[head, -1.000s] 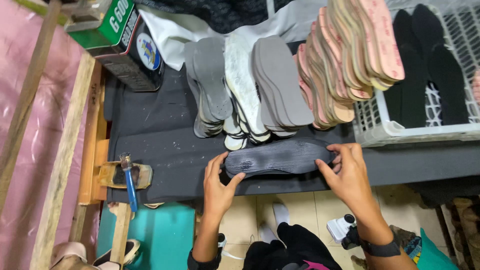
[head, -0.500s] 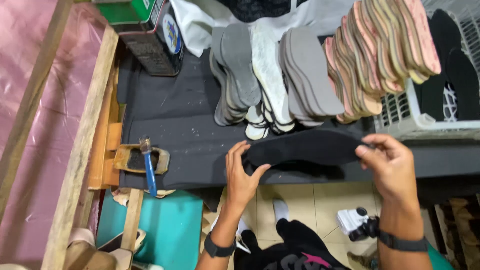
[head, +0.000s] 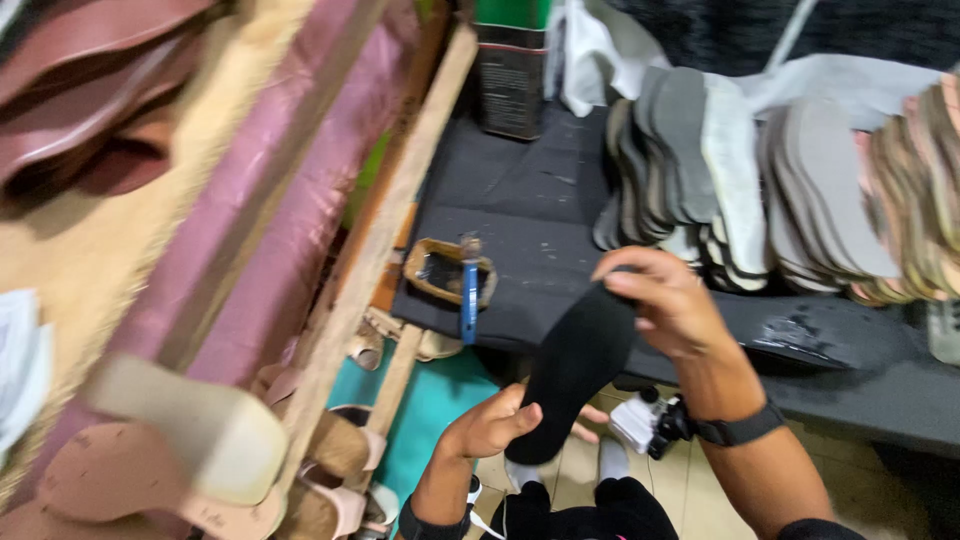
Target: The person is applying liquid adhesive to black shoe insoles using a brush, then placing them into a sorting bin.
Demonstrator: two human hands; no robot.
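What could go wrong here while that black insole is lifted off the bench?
The black insole is pinched only at its ends by the left hand and right hand, so it might sag or slip. Swinging it could clip the blue-handled brush on the glue tin or knock the leaning insole stacks.

Both hands, left [head: 495,425] low and right [head: 665,300] higher, are closed in grips.

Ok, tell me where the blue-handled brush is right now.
The blue-handled brush lies across a small tin on the black bench, left of the black insole held in both hands.
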